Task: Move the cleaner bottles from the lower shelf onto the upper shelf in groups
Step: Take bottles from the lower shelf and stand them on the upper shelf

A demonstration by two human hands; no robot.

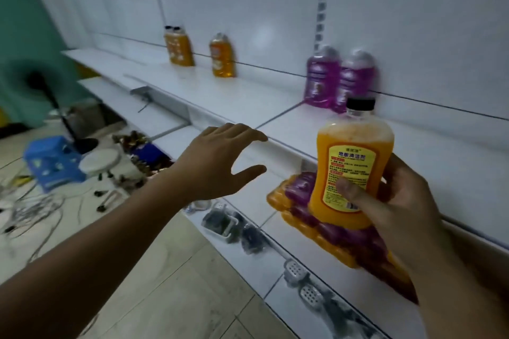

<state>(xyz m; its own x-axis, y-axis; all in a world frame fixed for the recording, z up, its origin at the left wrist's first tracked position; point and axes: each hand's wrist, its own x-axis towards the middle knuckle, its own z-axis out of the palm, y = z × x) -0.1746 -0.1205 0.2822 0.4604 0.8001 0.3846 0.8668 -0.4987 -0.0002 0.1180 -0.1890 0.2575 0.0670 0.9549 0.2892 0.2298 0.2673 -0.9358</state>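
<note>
Bottles [338, 80] on upper shelf [248, 102], against wall.

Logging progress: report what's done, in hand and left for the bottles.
Done: orange plastic bottles and two purple plastic bottles stand on the white upper shelf. In hand: right hand grips an orange black-capped bottle. Left: mixed orange and purple pile on the lower shelf.

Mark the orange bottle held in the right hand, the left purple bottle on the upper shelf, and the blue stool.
held orange bottle [351, 173]: head view, on its yellow label.
left purple bottle [321, 77]: head view, on its body.
blue stool [47, 147]: head view, on its top.
</note>
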